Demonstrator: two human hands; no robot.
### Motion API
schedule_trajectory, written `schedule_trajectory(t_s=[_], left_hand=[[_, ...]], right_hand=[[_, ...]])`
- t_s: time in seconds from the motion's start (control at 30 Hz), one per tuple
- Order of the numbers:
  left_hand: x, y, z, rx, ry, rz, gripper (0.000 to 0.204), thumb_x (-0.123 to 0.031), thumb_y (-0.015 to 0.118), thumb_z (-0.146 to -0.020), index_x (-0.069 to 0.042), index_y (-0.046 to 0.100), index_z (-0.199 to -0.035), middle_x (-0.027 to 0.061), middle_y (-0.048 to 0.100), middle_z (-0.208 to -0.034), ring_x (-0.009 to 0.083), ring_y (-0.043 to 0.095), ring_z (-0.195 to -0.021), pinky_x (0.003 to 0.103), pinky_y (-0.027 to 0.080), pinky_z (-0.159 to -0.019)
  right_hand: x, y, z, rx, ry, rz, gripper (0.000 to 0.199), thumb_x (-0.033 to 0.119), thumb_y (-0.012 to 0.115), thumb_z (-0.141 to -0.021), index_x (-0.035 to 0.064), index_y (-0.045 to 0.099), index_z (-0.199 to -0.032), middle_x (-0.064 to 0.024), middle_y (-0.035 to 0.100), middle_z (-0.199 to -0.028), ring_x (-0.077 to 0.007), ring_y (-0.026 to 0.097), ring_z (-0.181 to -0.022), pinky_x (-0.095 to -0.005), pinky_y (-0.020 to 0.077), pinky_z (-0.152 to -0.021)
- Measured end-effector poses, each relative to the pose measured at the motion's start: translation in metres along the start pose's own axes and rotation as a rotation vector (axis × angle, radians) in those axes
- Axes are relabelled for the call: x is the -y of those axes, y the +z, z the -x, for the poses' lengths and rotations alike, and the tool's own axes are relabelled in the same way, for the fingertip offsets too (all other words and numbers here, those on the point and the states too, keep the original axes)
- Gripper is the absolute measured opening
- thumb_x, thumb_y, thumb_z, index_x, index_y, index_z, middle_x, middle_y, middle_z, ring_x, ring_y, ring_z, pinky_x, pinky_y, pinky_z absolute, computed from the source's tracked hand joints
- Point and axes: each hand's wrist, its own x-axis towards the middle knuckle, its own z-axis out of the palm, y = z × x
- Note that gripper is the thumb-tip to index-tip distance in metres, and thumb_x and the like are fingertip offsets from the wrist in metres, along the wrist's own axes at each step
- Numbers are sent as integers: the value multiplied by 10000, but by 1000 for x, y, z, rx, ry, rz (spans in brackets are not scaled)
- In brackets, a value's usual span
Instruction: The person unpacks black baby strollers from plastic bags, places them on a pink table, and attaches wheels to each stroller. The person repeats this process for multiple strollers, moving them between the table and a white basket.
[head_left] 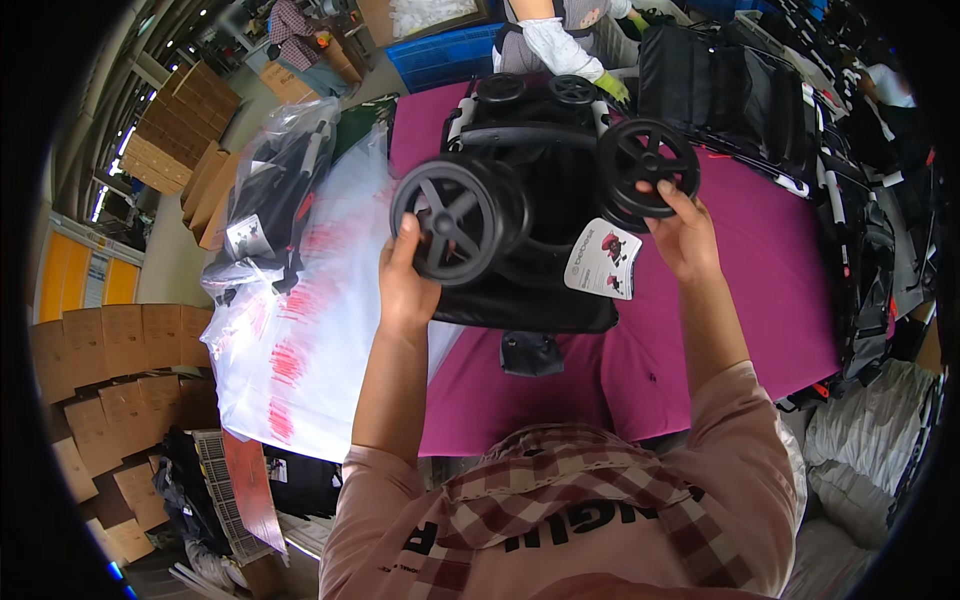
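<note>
A folded black stroller (535, 215) lies on a magenta-covered table (760, 300). My left hand (405, 285) grips the lower edge of its large black left wheel (455, 220). My right hand (680, 235) holds the large black right wheel (648, 165) from below. A white hang tag (603, 260) dangles from the stroller between my hands. Two small black front wheels (535, 90) sit at the stroller's far end.
A clear plastic bag with red print (300, 330) drapes over the table's left side, with a bagged stroller (270, 190) on it. Another person in white sleeves and a green glove (570, 50) stands across the table. Black strollers (730, 90) are stacked at right, cardboard boxes (110, 360) at left.
</note>
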Motion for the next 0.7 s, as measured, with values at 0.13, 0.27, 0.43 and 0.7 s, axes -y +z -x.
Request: schedule_trajectory(t_s=[0.13,0.27,0.43,0.7], left_hand=[[43,43,-111,-39,-18,369,364,-332,577,-948,-17,548,-1129,75,606,-1090,235,597,-1003,380,496,-910],[141,16,-168,-334,-350,205,542,-367,628,-912,11,489,-1275,132,568,-1236,288,568,-1110,428,496,-922],[183,-15,-171,-621,-376,-323,626,-401,692,-858,36,508,-1267,145,569,-1229,278,561,-1095,388,469,-898],[167,-27,-167,-550,-280,-812,654,-345,704,-850,105,475,-1264,201,579,-1190,290,569,-1068,359,452,-901]], right_hand=[[-32,-22,-95,90,150,-505,176,193,654,-899,82,627,-1033,-74,695,-922,-171,659,-889,-315,538,-781],[-115,-52,-146,-142,406,-303,224,196,690,-870,94,617,-1055,-58,659,-1004,-178,615,-985,-389,498,-875],[-139,-71,-139,-92,417,347,376,204,755,-792,36,568,-1071,-84,638,-1006,-211,624,-931,-387,529,-751],[-132,-64,-152,-225,334,799,745,352,797,-715,-57,454,-1235,-203,622,-1054,-272,643,-897,-334,528,-702]])
